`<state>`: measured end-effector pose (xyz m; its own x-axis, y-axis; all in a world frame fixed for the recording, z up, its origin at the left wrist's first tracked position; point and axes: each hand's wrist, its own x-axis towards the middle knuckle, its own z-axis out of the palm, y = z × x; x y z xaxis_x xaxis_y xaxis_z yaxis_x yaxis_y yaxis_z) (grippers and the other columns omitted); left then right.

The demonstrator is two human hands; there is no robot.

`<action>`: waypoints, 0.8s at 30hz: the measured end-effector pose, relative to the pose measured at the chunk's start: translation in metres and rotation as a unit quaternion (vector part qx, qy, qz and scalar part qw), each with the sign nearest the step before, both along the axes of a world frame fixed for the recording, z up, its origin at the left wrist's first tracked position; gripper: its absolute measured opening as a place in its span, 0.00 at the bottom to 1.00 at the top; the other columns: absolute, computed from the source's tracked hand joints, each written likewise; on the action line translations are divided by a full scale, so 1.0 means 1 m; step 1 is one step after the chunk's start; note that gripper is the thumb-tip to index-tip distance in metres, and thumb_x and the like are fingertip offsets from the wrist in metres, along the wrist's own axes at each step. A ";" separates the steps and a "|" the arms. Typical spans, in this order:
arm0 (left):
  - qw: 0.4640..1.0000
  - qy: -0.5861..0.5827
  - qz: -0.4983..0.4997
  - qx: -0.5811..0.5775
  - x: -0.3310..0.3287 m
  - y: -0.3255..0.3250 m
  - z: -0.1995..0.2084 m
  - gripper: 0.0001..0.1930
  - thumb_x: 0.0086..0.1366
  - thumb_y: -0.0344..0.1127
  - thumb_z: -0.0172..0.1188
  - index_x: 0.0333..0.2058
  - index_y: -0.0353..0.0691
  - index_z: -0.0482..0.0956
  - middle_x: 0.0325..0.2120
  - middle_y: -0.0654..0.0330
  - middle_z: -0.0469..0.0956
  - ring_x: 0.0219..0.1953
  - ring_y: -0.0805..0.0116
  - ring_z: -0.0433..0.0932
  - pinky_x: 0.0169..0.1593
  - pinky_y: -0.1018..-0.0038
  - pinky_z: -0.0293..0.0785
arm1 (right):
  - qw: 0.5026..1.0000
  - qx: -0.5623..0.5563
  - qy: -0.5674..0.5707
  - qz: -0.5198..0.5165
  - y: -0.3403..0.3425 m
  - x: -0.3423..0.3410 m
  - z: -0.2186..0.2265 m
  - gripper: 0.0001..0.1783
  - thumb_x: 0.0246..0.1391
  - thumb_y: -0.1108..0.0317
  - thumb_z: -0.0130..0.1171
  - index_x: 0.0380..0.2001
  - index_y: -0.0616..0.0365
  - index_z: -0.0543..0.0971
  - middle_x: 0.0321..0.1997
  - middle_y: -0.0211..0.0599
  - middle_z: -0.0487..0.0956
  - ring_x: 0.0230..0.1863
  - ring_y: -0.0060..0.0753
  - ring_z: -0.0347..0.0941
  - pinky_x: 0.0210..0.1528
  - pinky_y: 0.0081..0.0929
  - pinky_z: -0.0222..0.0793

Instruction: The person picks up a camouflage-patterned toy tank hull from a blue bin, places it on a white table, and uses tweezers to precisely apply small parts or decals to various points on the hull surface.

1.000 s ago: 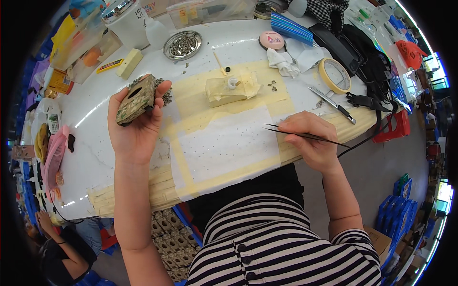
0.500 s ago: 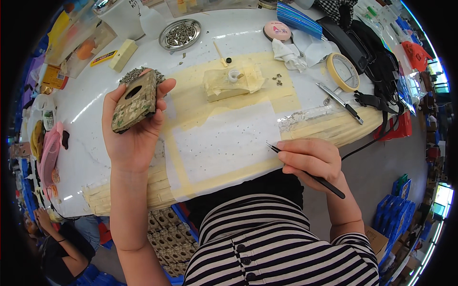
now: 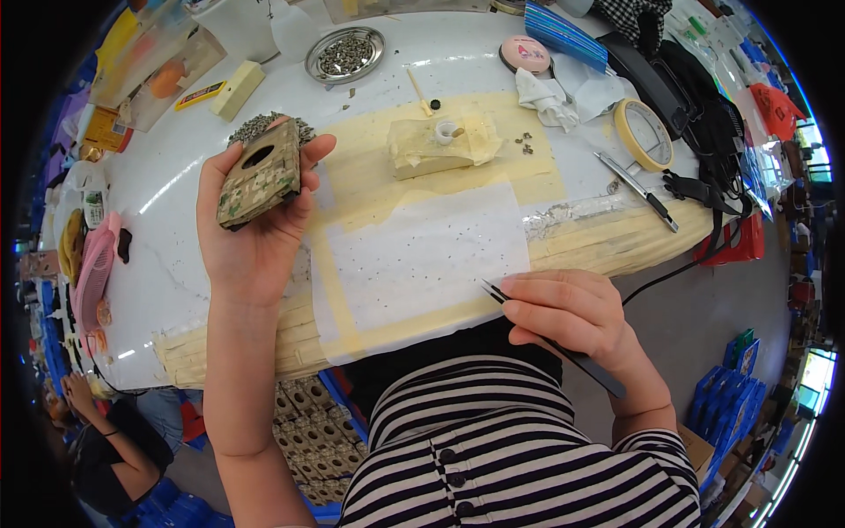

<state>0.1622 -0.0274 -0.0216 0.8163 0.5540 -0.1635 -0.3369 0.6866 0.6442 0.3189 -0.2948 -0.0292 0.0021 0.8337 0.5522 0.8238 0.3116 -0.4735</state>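
Left of the white sheet [image 3: 387,304], the left hand [image 3: 255,242] curls half closed around a camouflage-patterned case [image 3: 264,189], whose underside the palm hides. By the sheet's lower right corner, the right hand [image 3: 568,317] pinches black tweezers [image 3: 594,371], fingers covering their middle; whether the tips grip anything cannot be told. Specks [image 3: 402,258] on the sheet are too small to identify. Beyond it, crumpled tape [image 3: 480,148] hides a block's top.

Holds the left hand [image 3: 264,245] palm up, thumb to the left, fingers curled in a grip, atop a bare, nearly upright left forearm [image 3: 242,378]. Holds the right hand [image 3: 572,310] nearer the body, fingers pinched and pointing left, right forearm [image 3: 645,407] slanting.
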 end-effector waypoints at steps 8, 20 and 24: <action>1.000 -0.009 0.003 0.000 -0.001 -0.001 0.000 0.23 0.68 0.41 0.39 0.50 0.27 0.68 0.42 0.32 0.74 0.32 0.61 0.81 0.34 0.76 0.83 | 0.958 0.008 0.264 -0.112 -0.006 0.010 -0.014 0.11 0.45 0.76 0.67 0.32 0.63 0.76 0.36 0.47 0.81 0.30 0.39 0.80 0.32 0.25 0.75; 1.000 -0.004 0.001 0.001 -0.001 -0.003 0.002 0.23 0.69 0.42 0.38 0.51 0.28 0.68 0.43 0.33 0.74 0.32 0.61 0.81 0.33 0.77 0.83 | 0.996 0.050 -0.058 -0.053 -0.002 0.010 -0.015 0.15 0.41 0.68 0.70 0.30 0.61 0.75 0.34 0.43 0.81 0.31 0.38 0.80 0.29 0.26 0.78; 1.000 -0.001 0.000 0.004 -0.001 -0.002 0.002 0.23 0.69 0.42 0.38 0.52 0.28 0.67 0.43 0.33 0.74 0.32 0.61 0.81 0.33 0.77 0.83 | 0.995 0.054 -0.067 -0.052 -0.001 0.010 -0.015 0.15 0.42 0.68 0.69 0.30 0.61 0.75 0.33 0.43 0.81 0.31 0.38 0.80 0.29 0.26 0.78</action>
